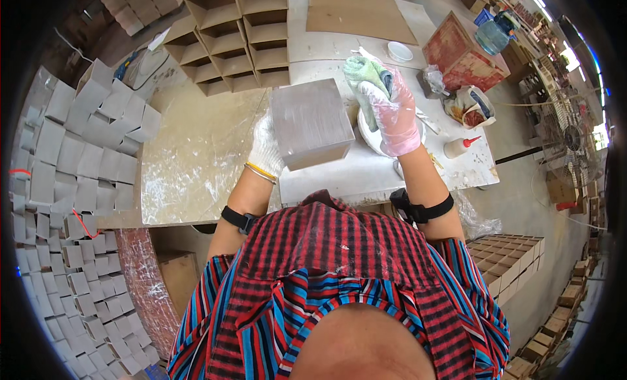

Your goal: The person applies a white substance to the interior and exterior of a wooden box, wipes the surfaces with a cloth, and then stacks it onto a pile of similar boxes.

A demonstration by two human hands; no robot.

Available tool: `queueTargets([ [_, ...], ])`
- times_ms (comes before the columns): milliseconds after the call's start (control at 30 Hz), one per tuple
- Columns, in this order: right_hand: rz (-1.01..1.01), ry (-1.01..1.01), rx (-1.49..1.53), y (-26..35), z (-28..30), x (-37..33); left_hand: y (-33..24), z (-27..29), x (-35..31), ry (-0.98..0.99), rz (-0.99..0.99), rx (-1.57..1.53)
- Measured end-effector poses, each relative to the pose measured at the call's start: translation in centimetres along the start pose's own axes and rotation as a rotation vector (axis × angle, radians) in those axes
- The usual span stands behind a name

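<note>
A grey-coated box (308, 115) is held up over the worktable by my left hand (266, 147), which wears a white knitted glove. Most of that hand's fingers are hidden behind the box. To the right of it, my right hand (396, 118), in a pinkish, white-smeared plastic glove, grips a bunched light-green cloth (359, 71). Cloth and box are slightly apart. Below the right hand a white bowl (369, 138) is partly covered, so its contents do not show. A squeeze bottle with a red nozzle (456, 148) lies right of the bowl.
Many grey boxes (65, 154) are stacked along the left. A brown compartment rack (228, 43) stands at the table's far side, with a cardboard sheet (356, 14) beside it. Far right are a small white dish (400, 51), a red-stained crate (460, 53) and a fan (567, 128).
</note>
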State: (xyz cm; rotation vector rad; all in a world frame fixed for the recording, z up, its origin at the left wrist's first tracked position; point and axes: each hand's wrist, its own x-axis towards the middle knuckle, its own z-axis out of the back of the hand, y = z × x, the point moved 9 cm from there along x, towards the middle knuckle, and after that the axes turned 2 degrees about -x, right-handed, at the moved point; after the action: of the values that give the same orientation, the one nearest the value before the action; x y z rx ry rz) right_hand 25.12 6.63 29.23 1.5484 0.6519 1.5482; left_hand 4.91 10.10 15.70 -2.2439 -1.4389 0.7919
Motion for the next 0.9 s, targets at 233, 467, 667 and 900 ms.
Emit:
queueTargets([
  [233,-0.066,0.098,-0.124,1.0,-0.5,-0.8,0.7,-0.1,0.1,-0.028,-0.020,-0.037],
  [467,0.611,0.547,-0.482,4.9,-4.8,-3.6,1.8,-1.5,0.7,0.252,0.171,-0.158],
  [667,0.282,0.299,-0.533,1.9,-3.4,1.8,3.6,0.8,0.6,0.128,0.223,0.095],
  [900,0.643,0.804,-0.533,5.8,-10.1,-6.2,0.8,-2.2,-1.2,0.644,-0.582,1.138],
])
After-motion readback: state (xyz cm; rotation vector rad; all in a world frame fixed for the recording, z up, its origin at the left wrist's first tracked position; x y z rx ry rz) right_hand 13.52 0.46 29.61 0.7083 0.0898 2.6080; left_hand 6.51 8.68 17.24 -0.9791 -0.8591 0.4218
